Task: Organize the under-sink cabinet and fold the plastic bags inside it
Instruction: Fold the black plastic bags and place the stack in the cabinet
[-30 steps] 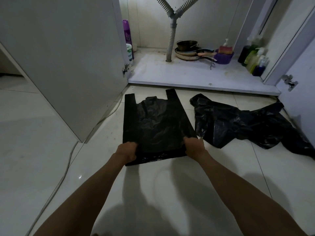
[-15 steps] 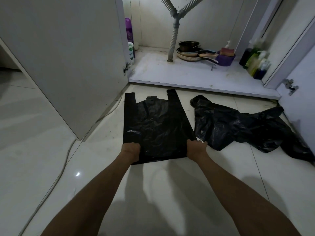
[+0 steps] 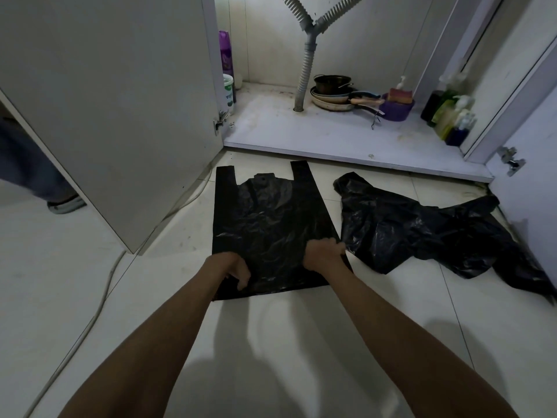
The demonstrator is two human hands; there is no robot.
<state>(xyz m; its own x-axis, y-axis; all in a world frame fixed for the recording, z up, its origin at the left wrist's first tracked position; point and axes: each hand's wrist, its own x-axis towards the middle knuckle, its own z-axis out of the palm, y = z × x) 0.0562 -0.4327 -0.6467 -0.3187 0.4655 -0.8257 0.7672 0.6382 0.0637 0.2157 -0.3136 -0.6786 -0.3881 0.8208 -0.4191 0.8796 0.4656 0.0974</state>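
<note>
"Plastic bag one [image 3: 271, 230], black, vest-handled: location?"

"Flat on the tiled floor [image 3: 271, 351] at 12 o'clock from the person, both handles pointing toward the cabinet. The near end was held on both sides."

"Hands?"

"Left hand [image 3: 232, 267] at the bag's 7 o'clock corner, fingers curled under and thumb on top, pinching the plastic. Right hand [image 3: 324, 254] on the bag's 4 o'clock edge, fingers curled close together, gripping the film."

"Next entry."

"Plastic bag two [image 3: 422, 233], black, crumpled, spread on the floor at 2 o'clock, just beside the first. Whether the two touched under the right hand could not be told. White cable [image 3: 99, 297] lay along the floor at 8 o'clock. A shoe [image 3: 64, 203] showed at 9 o'clock, behind the open left door [image 3: 105, 101], which stood at 10 o'clock."

"Cabinet contents?"

"Cabinet floor [image 3: 316, 134] at 12 o'clock, beyond the handles. Ribbed drain hose [image 3: 306, 73] rose from it, upright. Stacked pans [image 3: 331, 95] at 1 o'clock, just beside the hose. Purple bowl [image 3: 394, 110] just beside the pan handles, with a sponge [image 3: 400, 95] in it. Cluster of bottles [image 3: 452, 116] at 2 o'clock, against the right wall. Purple spray can [image 3: 225, 54] and white tub [image 3: 229, 92] at 11 o'clock, partly hidden by the left door. Metal hinge [image 3: 511, 159] on the right door, at 3 o'clock."
</note>
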